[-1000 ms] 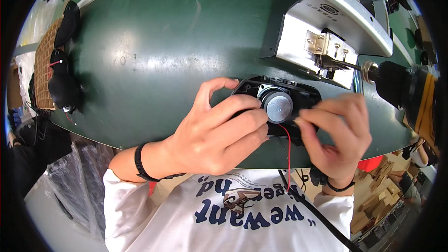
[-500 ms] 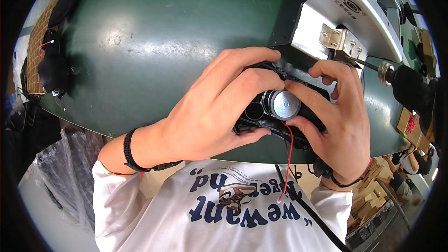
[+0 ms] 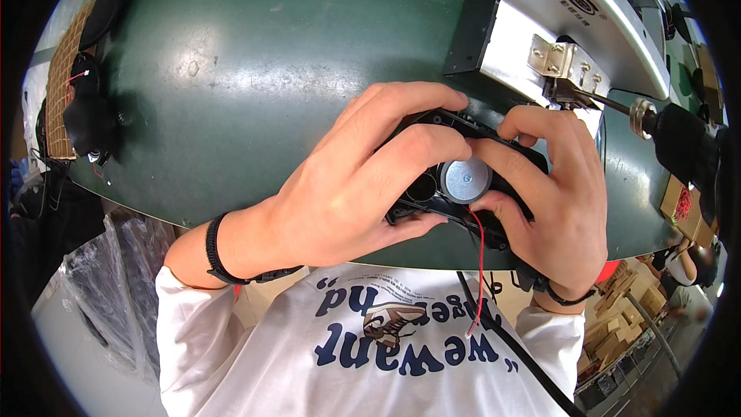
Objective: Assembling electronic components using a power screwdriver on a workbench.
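From above the person's head, both hands are bunched together at the near edge of the green bench [image 3: 231, 85], close to the person's chest. Between them lies a black plastic housing [image 3: 463, 185] with a round grey metal disc [image 3: 465, 181] set in its middle. The left hand [image 3: 347, 185] is curled over the housing's left half, fingers bent across its top edge and thumb tucked under the near side, gripping it. The right hand [image 3: 552, 193] clasps the right half, its forefinger laid along the top of the disc and its thumb pressed at the disc's lower right. So the housing sits squeezed between the two hands, touching both, with only the disc and a bit of the frame showing.

A red wire [image 3: 480, 262] hangs from the housing down over the white shirt. Just beyond the right hand stands a grey metal fixture [image 3: 571, 23] with a small bracket. At the far left of the bench rests another black part [image 3: 89, 120].
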The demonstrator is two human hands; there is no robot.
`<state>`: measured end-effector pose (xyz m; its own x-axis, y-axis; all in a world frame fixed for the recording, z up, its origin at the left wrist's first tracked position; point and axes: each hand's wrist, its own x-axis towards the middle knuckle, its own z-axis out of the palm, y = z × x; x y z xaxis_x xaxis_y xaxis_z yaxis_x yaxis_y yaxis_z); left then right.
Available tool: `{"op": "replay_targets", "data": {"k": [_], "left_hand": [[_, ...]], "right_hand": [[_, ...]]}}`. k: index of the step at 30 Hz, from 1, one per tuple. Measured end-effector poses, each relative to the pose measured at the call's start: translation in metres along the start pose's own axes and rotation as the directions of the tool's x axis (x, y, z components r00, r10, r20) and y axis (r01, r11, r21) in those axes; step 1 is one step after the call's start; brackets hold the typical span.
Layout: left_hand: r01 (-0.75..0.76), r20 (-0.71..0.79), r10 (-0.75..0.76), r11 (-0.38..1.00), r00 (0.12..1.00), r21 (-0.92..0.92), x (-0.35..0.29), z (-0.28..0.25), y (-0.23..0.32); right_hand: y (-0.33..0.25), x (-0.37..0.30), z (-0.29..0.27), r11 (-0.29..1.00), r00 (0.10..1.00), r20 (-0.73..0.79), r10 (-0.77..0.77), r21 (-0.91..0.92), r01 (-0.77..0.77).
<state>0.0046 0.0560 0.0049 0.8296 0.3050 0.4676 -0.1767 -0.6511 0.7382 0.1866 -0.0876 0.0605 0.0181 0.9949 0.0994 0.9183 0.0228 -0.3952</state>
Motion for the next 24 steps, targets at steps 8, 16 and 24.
{"op": "replay_targets", "data": {"k": [8,16,24], "left_hand": [[0.017,0.010,-0.017,1.000,1.000,0.011,0.0000,-0.0011,0.0013],[0.013,0.010,-0.013,1.000,1.000,0.005,0.0007,-0.0009,0.0016],[0.009,0.014,-0.009,1.000,1.000,0.010,0.0008,-0.0009,0.0019]], "right_hand": [[-0.0042,-0.0001,-0.0004,0.996,0.997,-0.007,0.083,0.027,-0.083],[-0.0045,-0.0007,-0.0002,0.997,0.997,-0.017,0.076,0.016,-0.076],[-0.0054,-0.0019,-0.0001,0.997,0.997,-0.019,0.080,0.006,-0.080]]}}
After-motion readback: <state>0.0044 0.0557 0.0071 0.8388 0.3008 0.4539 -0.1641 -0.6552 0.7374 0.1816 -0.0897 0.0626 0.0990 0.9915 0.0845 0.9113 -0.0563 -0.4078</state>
